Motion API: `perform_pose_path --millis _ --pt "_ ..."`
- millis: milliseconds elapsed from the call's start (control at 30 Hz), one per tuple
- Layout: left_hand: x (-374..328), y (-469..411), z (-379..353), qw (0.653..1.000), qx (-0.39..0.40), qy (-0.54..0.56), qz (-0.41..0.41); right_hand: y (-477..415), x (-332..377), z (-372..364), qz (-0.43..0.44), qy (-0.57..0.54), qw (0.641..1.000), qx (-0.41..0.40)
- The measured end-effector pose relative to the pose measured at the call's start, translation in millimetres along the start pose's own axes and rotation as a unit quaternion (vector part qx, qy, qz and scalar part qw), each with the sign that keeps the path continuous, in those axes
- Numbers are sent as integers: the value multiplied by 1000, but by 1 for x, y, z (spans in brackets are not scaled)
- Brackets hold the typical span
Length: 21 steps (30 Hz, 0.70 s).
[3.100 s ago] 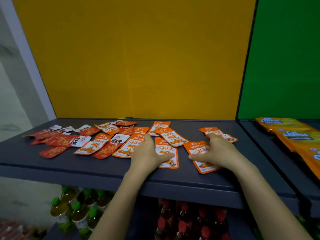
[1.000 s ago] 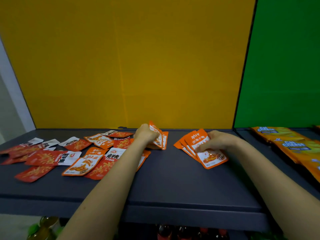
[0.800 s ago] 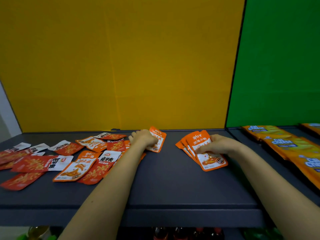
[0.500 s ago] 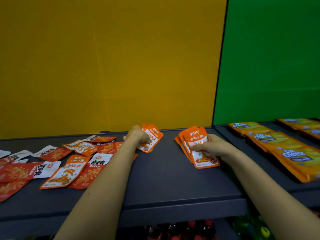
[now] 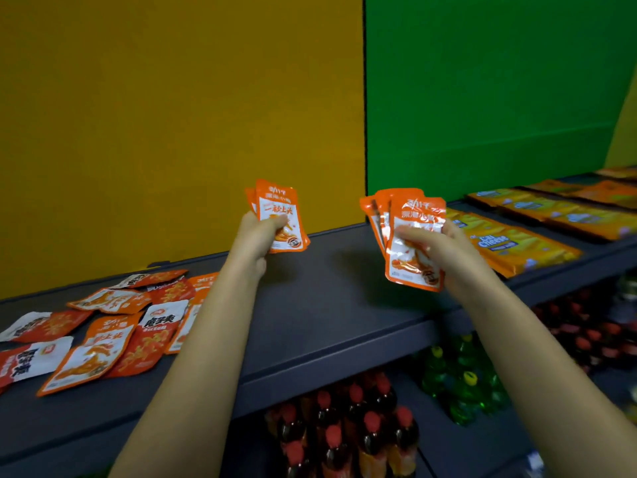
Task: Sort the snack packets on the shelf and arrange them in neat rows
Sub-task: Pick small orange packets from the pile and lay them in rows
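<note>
Now held two stacks up above the dark shelf [image 5: 327, 305], over its back edge. Gripped the thin orange stack [image 5: 281, 215] in the left hand [image 5: 256, 236], with the thumb pressed on the front face and the fingers curled behind. Gripped the fanned orange stack [image 5: 412, 243], thicker and of the same kind, in the right hand [image 5: 444, 250], with the fingers closed across its front. Left the loose red and orange packets [image 5: 103, 326] overlapped toward the left end of the shelf. Also saw yellow Cal Cheese packs [image 5: 510, 243] in rows on the next section to the right, and bottles [image 5: 344, 426] below.

Probably meant to join the two stacks. To do this well, needed to lay the thin one flat on the fanned one, faces in the same direction, then to tap the bottom edges on the shelf until the fan closed. Needed also a firm thumb, because such glossy foil likely slips. Only then worth setting a row along the back edge.

Against half a second earlier: raised both stacks clear of the shelf, where before kept them low on it. Kept the fan in the right hand much the same.
</note>
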State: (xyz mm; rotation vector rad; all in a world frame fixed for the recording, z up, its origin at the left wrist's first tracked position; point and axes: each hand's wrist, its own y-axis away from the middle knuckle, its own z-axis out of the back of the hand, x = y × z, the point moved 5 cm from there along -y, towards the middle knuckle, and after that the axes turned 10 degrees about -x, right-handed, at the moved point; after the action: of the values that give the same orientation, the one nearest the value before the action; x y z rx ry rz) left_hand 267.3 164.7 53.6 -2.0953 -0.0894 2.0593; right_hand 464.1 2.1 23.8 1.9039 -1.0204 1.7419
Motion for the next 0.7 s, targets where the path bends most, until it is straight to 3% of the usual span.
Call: perform_pose_path --millis 100,333,700 --pt "-6 33 -19 996 73 58 0 22 14 44 25 -33 997 -65" --pt "8 110 -94 970 230 77 28 69 27 166 47 5 979 -199" --pt "37 242 -279 931 344 109 55 111 31 378 50 30 945 -322"
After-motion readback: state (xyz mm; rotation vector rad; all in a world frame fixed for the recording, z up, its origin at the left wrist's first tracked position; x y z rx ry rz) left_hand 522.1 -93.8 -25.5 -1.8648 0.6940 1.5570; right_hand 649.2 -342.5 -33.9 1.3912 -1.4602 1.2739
